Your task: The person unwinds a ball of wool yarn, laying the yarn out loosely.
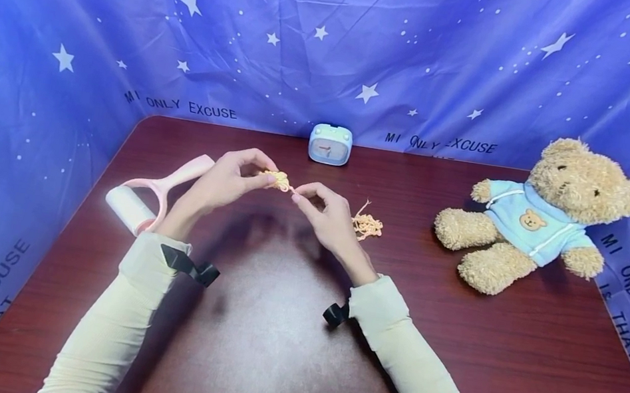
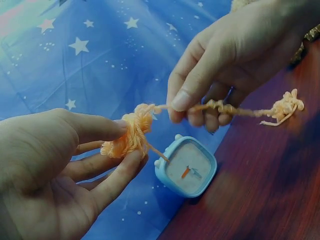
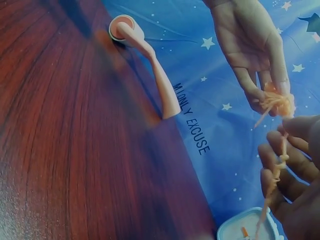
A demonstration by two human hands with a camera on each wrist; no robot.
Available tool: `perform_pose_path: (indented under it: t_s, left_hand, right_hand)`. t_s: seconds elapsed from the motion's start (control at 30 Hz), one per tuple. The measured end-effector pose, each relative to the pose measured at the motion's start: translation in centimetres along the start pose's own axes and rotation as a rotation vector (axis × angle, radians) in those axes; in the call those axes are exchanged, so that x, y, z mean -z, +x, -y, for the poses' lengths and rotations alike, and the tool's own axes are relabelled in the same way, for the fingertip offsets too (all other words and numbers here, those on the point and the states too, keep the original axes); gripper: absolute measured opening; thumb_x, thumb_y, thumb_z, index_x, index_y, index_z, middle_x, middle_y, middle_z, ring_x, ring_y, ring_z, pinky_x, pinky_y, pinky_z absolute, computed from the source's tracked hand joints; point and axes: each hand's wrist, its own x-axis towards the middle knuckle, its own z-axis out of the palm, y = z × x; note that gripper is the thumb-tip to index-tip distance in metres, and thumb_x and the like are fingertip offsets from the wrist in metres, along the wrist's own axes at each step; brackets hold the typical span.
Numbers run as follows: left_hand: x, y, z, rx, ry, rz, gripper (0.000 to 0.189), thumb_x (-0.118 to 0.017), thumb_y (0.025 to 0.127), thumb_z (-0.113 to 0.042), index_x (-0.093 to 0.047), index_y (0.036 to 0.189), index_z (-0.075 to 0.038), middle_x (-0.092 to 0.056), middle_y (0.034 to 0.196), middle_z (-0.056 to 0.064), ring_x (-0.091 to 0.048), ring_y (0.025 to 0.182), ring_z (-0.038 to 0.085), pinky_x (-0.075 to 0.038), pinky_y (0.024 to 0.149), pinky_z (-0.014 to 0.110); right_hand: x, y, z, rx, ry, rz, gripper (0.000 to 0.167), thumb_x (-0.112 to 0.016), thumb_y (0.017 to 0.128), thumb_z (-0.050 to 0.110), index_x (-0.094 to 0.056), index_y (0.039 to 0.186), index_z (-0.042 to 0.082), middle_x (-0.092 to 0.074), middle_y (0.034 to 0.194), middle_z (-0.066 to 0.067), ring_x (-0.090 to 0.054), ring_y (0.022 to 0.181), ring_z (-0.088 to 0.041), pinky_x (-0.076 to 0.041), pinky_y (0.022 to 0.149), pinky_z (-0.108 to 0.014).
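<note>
Thumb and fingertips of my left hand [image 1: 227, 179] pinch a small wound bundle of pale orange yarn [image 2: 131, 134], held above the table. A short loose end hangs from it in the left wrist view. Just to the right, my right hand [image 1: 327, 217] pinches the yarn strand close to the bundle between thumb and forefinger. From there the strand, kinked and knotted in places, runs under the right hand's curled fingers. It leads to a loose heap of the same yarn [image 1: 368, 227] on the table, partly behind that hand in the head view.
A pink-handled lint roller [image 1: 134, 209] lies at the left, beside my left forearm. At the table's back edge stands a light blue alarm clock [image 1: 330, 145]. A teddy bear [image 1: 534, 217] in a blue hoodie sits at the right. Behind the table [image 1: 283, 340] hangs a blue starry cloth [image 1: 285, 65].
</note>
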Motion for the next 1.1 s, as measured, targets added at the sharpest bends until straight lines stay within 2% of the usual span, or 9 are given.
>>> perform_pose_path:
  t_s: [0.1,0.27,0.37,0.6,0.67,0.8,0.97,1.03,1.1]
  left_hand:
    - [0.0,0.1,0.0,0.02,-0.026,-0.003,0.018,-0.065,0.09,-0.007,-0.058,0.104,0.002,-0.068,0.094,0.012,-0.066,0.083,0.011,-0.055,0.077,0.023]
    - [-0.1,0.3,0.0,0.063,-0.136,-0.028,0.022,-0.06,0.09,0.002,-0.051,0.109,0.007,-0.06,0.097,0.012,-0.065,0.082,0.009,-0.057,0.08,0.028]
    - [-0.1,0.3,0.1,0.065,-0.188,-0.037,0.027,-0.057,0.091,0.004,-0.049,0.116,0.009,-0.056,0.1,0.011,-0.064,0.083,0.009,-0.057,0.082,0.032]
    - [0.0,0.3,0.0,0.059,-0.214,-0.038,0.027,-0.054,0.093,0.002,-0.052,0.119,0.008,-0.056,0.103,0.014,-0.065,0.086,0.01,-0.056,0.082,0.026]
    - [0.1,0.3,0.0,0.05,-0.214,-0.043,0.026,-0.054,0.093,0.003,-0.052,0.119,0.008,-0.056,0.103,0.014,-0.065,0.086,0.01,-0.056,0.083,0.027]
    - [0.1,0.3,0.1,0.033,-0.214,-0.048,0.024,-0.054,0.093,0.004,-0.054,0.116,0.008,-0.057,0.1,0.012,-0.066,0.087,0.01,-0.056,0.084,0.029]
    - [0.2,0.2,0.3,0.006,-0.203,-0.038,0.022,-0.055,0.094,0.002,-0.056,0.115,0.007,-0.062,0.099,0.01,-0.066,0.087,0.011,-0.055,0.085,0.031]
    - [0.2,0.1,0.3,-0.003,-0.196,-0.034,0.022,-0.055,0.094,0.0,-0.056,0.114,0.007,-0.065,0.098,0.009,-0.067,0.087,0.013,-0.055,0.086,0.033]
    - [0.2,0.1,0.3,-0.007,-0.189,-0.034,0.021,-0.056,0.094,0.0,-0.057,0.114,0.007,-0.066,0.097,0.009,-0.067,0.087,0.014,-0.055,0.087,0.035]
  right_hand:
    - [0.2,-0.1,0.2,0.022,0.055,-0.018,0.014,-0.065,0.092,0.02,-0.069,0.098,0.009,-0.069,0.088,-0.014,-0.062,0.075,-0.01,-0.051,0.067,-0.023]
    - [1.1,-0.4,0.4,0.032,0.12,-0.042,0.015,-0.065,0.091,0.016,-0.069,0.098,0.004,-0.068,0.086,-0.019,-0.065,0.079,-0.024,-0.051,0.068,-0.019]
    - [1.9,-0.6,0.8,0.026,0.125,-0.052,0.014,-0.065,0.091,0.013,-0.068,0.097,0.001,-0.068,0.086,-0.021,-0.065,0.078,-0.026,-0.051,0.067,-0.019]
    - [3.8,-1.4,2.3,0.048,0.095,-0.097,0.014,-0.063,0.091,0.006,-0.066,0.097,-0.006,-0.066,0.083,-0.024,-0.061,0.072,-0.004,-0.051,0.066,-0.018]
    - [4.2,-1.6,2.7,0.049,0.092,-0.111,0.013,-0.063,0.09,0.004,-0.066,0.097,-0.007,-0.067,0.083,-0.024,-0.062,0.072,-0.006,-0.051,0.066,-0.018]
    - [4.7,-1.2,0.7,0.036,0.071,-0.15,0.014,-0.064,0.091,0.01,-0.068,0.097,-0.002,-0.068,0.083,-0.021,-0.064,0.072,-0.008,-0.051,0.064,-0.02]
    - [5.4,-0.9,-0.9,-0.036,0.072,-0.2,0.02,-0.066,0.091,0.024,-0.069,0.097,0.006,-0.066,0.083,-0.023,-0.054,0.05,-0.011,-0.043,0.038,-0.022]
    - [5.8,-0.8,-1.1,-0.053,0.067,-0.222,0.02,-0.066,0.091,0.024,-0.069,0.097,0.005,-0.066,0.083,-0.023,-0.053,0.049,-0.01,-0.04,0.037,-0.02]
    - [6.2,-0.8,-1.0,-0.058,0.062,-0.242,0.019,-0.066,0.091,0.021,-0.07,0.097,0.003,-0.067,0.084,-0.023,-0.056,0.053,-0.007,-0.043,0.044,-0.018]
